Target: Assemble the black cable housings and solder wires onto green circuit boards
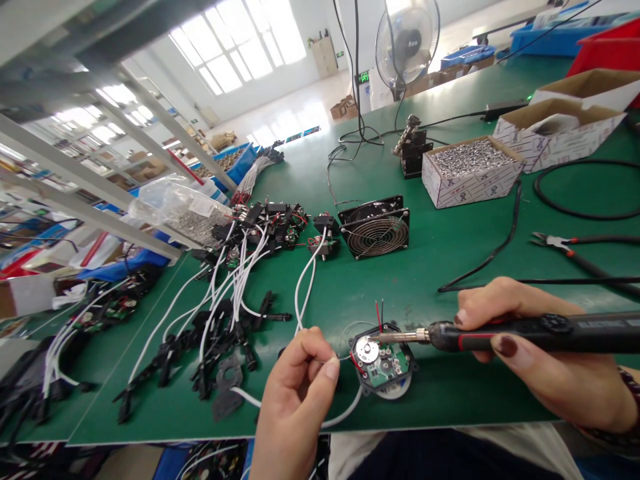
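My right hand grips a black soldering iron, its fingers around the handle. The iron's metal tip points left and rests at or just over a round silver disc on a green circuit board. That board sits in a black many-sided housing on the table, with a red and a black lead standing up behind it. My left hand is closed in a pinch just left of the board. A thin solder wire runs from its fingertips toward the disc.
A small black fan stands behind the board. Several assemblies with white cables lie to the left. At the right are pliers, black cables and a carton of small metal parts. The green table's front edge is close.
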Action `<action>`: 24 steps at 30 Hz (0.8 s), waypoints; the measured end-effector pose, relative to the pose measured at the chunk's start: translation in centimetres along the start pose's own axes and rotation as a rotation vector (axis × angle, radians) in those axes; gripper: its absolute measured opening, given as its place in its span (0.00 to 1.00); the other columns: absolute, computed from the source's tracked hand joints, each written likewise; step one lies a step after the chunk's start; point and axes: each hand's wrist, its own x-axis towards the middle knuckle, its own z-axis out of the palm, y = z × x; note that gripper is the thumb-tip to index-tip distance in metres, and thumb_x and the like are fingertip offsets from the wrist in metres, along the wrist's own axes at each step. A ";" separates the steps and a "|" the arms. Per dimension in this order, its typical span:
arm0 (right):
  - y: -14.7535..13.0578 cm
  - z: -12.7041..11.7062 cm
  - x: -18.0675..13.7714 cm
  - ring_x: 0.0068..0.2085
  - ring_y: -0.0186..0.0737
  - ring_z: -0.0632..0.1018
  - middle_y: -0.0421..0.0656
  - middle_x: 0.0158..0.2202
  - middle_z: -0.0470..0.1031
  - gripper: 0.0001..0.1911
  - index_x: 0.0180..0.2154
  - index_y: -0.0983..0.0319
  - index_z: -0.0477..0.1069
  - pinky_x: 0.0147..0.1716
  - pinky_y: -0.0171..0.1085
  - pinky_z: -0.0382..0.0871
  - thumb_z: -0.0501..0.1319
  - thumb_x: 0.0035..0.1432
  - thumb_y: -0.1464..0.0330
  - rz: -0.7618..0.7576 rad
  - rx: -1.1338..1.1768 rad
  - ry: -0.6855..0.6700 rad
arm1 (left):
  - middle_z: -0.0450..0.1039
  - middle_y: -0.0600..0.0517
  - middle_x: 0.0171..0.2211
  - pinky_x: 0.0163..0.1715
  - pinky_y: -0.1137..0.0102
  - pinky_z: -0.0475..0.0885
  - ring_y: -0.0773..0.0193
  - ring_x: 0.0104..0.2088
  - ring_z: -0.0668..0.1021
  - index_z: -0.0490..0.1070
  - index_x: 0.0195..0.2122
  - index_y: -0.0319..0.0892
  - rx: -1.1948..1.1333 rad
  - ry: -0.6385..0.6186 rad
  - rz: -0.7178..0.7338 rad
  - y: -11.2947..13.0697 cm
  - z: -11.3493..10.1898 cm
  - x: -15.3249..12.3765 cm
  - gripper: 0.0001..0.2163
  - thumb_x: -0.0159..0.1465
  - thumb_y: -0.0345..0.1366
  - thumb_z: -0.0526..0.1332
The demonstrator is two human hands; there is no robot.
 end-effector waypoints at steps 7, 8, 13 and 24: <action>-0.1 -0.1 0.0 0.26 0.35 0.75 0.39 0.30 0.73 0.09 0.44 0.53 0.74 0.23 0.35 0.71 0.57 0.72 0.58 0.001 -0.013 -0.008 | 0.58 0.55 0.29 0.31 0.70 0.55 0.65 0.31 0.60 0.69 0.28 0.43 0.008 0.002 -0.014 0.0 0.2 0.2 0.12 0.62 0.42 0.69; -0.1 -0.1 0.0 0.26 0.35 0.75 0.39 0.29 0.72 0.09 0.44 0.53 0.74 0.24 0.35 0.72 0.57 0.72 0.58 -0.003 -0.011 -0.007 | 0.58 0.55 0.29 0.32 0.70 0.56 0.64 0.31 0.61 0.69 0.28 0.43 0.007 0.002 -0.010 0.0 0.2 0.2 0.12 0.62 0.42 0.69; -0.1 0.0 0.0 0.27 0.36 0.76 0.39 0.31 0.73 0.08 0.45 0.54 0.74 0.25 0.35 0.72 0.58 0.72 0.59 0.004 -0.009 -0.008 | 0.58 0.55 0.28 0.33 0.71 0.57 0.64 0.32 0.61 0.70 0.28 0.43 0.003 -0.015 0.017 0.0 0.3 0.4 0.11 0.63 0.41 0.68; -0.7 -0.3 0.1 0.27 0.36 0.76 0.41 0.29 0.74 0.08 0.44 0.57 0.74 0.24 0.34 0.71 0.58 0.70 0.64 -0.038 0.044 0.033 | 0.57 0.55 0.29 0.33 0.69 0.55 0.63 0.32 0.60 0.69 0.29 0.44 0.007 0.006 -0.030 0.6 0.0 -0.8 0.11 0.63 0.41 0.67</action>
